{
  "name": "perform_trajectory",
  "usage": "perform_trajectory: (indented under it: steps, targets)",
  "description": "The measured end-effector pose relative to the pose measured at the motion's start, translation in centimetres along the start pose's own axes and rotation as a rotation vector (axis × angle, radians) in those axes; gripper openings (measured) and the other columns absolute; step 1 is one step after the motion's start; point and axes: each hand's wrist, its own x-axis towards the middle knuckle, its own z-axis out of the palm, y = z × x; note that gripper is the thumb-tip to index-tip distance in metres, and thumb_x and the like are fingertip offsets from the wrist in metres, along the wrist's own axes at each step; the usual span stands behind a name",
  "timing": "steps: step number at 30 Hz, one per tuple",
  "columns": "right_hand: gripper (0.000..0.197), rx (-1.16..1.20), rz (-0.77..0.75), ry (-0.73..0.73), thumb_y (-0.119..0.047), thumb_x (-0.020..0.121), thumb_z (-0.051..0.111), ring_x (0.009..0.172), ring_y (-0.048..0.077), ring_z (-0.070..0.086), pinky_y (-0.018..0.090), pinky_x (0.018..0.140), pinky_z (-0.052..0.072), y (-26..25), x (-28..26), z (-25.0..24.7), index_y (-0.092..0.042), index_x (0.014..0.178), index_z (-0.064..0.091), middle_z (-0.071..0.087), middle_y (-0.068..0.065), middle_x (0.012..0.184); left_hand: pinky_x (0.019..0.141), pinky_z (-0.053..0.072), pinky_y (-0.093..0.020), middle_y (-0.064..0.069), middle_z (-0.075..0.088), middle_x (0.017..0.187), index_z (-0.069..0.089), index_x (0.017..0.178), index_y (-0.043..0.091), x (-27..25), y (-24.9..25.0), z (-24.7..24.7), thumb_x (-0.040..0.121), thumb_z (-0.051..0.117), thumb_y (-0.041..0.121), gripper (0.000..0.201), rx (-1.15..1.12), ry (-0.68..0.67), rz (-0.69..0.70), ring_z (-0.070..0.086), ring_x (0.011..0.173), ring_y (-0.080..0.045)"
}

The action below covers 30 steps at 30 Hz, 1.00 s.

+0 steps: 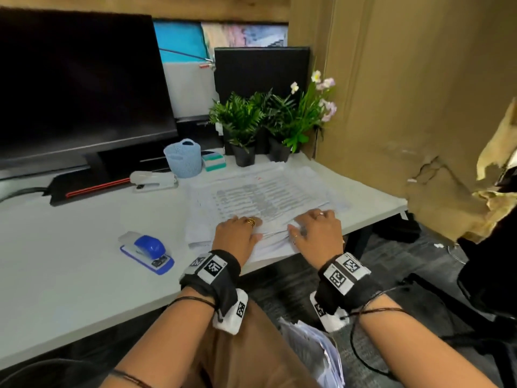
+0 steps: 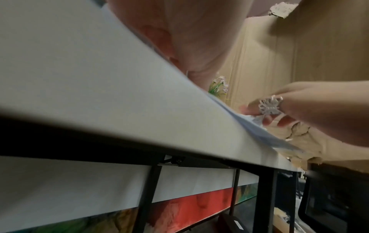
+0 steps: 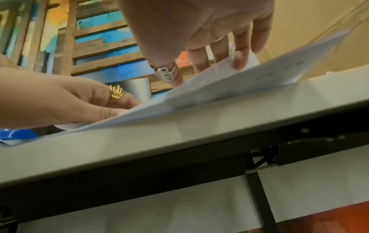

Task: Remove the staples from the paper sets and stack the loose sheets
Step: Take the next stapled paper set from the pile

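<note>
Your pale grey desk [image 1: 84, 247] carries a spread pile of printed white paper sheets [image 1: 260, 197] at its near right edge. Your left hand [image 1: 237, 233] lies flat, fingers straight, pressing the pile. At its 3 o'clock, your right hand [image 1: 316, 228] pinches lifted sheet corners. A light blue woven plastic basket [image 1: 183, 158] stands at 11 o'clock, contents unseen. Bare desktop lies at 9 o'clock.

Two staplers [image 1: 146, 251], two potted plants [image 1: 241, 119]
</note>
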Motion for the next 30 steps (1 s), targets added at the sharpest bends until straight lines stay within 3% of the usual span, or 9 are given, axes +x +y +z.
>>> perform_trajectory:
  steps: [5,12,16,19,21,24,27,30]
  targets:
    - [0.039,-0.181,0.136,-0.079,-0.052,0.091,0.039,0.111,0.025,0.038,0.038,0.087,0.027,-1.3,0.9,-0.7,-0.028,0.105,0.067,0.064,-0.004,0.11,0.1,0.033,-0.029,-0.006,0.048,0.139,0.038,0.142,0.022,-0.4,-0.3,-0.7,0.098,0.038,0.043,0.049,-0.029,-0.04,0.0,0.045,0.125,-0.023]
    - [0.055,-0.205,0.252,-0.12,-0.059,0.093,0.032,0.113,0.029,0.04,0.038,0.09,0.034,-3.2,3.1,-1.6,-0.022,0.102,0.072,0.058,0.007,0.117,0.105,0.032,-0.029,-0.002,0.042,0.144,0.041,0.14,0.023,-1.2,-1.1,-1.5,0.097,0.041,0.04,0.046,-0.094,-0.079,0.081,0.042,0.129,-0.021]
    - [0.052,-0.001,0.372,-0.179,-0.058,0.085,0.052,0.117,0.032,0.045,0.038,0.093,0.037,-4.5,4.7,-1.5,-0.015,0.114,0.062,0.059,0.01,0.12,0.106,0.029,-0.026,-0.002,0.043,0.144,0.045,0.138,0.023,-2.3,-2.3,-1.7,0.096,0.046,0.033,0.043,-0.223,-0.12,0.151,0.039,0.132,-0.02]
    - [0.046,0.318,0.383,-0.174,-0.033,0.085,0.064,0.11,0.033,0.055,0.036,0.088,0.043,-6.0,5.0,-0.9,-0.007,0.118,0.046,0.061,0.014,0.114,0.111,0.014,-0.025,0.002,0.032,0.15,0.041,0.14,0.022,-3.3,-3.0,-2.0,0.098,0.044,0.029,0.042,-0.309,-0.163,0.172,0.024,0.14,-0.015]
    - [0.039,0.512,0.381,-0.148,-0.015,0.087,0.06,0.103,0.035,0.058,0.034,0.08,0.043,-6.9,4.9,-0.2,-0.005,0.118,0.04,0.06,0.015,0.103,0.115,0.001,-0.035,0.005,0.024,0.154,0.038,0.141,0.029,-4.0,-3.6,-2.2,0.099,0.04,0.033,0.043,-0.193,-0.158,0.143,0.011,0.143,-0.014]
    - [0.033,0.659,0.342,-0.063,-0.002,0.09,0.047,0.091,0.037,0.059,0.031,0.07,0.039,-8.0,4.6,0.6,-0.006,0.12,0.034,0.053,0.012,0.085,0.11,-0.013,-0.053,0.008,0.012,0.156,0.035,0.141,0.038,-5.3,-5.1,-2.4,0.099,0.03,0.043,0.043,0.037,0.021,-0.036,-0.005,0.144,-0.018]
    - [0.034,0.801,0.26,0.034,0.006,0.091,0.037,0.079,0.029,0.055,0.024,0.065,0.034,-9.2,4.1,0.3,-0.006,0.122,0.033,0.055,0.011,0.09,0.114,-0.009,-0.045,0.002,0.011,0.157,0.03,0.144,0.033,-6.7,-7.3,-3.0,0.098,0.027,0.047,0.049,-0.005,0.147,-0.198,-0.005,0.144,-0.021]
    - [0.034,0.959,0.183,0.151,0.009,0.09,0.036,0.074,0.019,0.055,0.011,0.056,0.038,-10.3,4.4,-0.8,-0.006,0.12,0.035,0.06,0.011,0.098,0.117,0.005,-0.038,-0.001,0.017,0.155,0.032,0.144,0.026,-7.4,-9.0,-3.5,0.096,0.036,0.046,0.052,-0.233,0.243,-0.185,0.001,0.144,-0.021]
